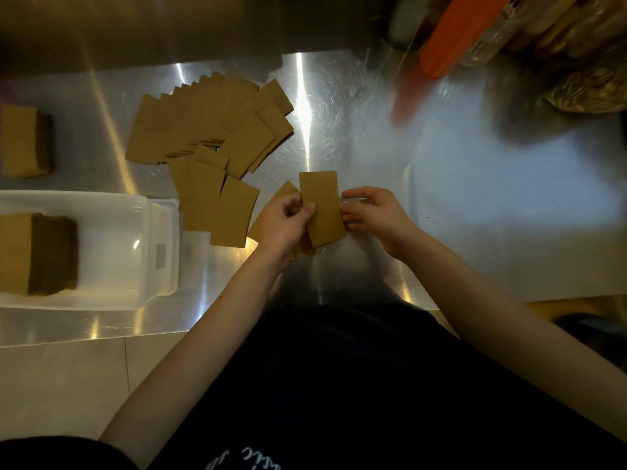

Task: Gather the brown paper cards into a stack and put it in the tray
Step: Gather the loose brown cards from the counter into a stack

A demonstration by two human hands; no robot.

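Several brown paper cards point(207, 127) lie fanned and overlapping on the steel table, left of centre. My left hand point(283, 222) grips a small stack of cards point(322, 208), thumb on top, with another card sticking out at an angle beneath. On the stack's right edge rest the fingertips of my right hand point(371, 215). A clear plastic tray point(112, 215) stands at the near left, holding a thick stack of cards point(37, 254) against its left side.
Another stack of cards point(23, 142) stands on the table at the far left, behind the tray. An orange lid point(451, 45) and jars crowd the far right corner. The table's front edge runs just before my body.
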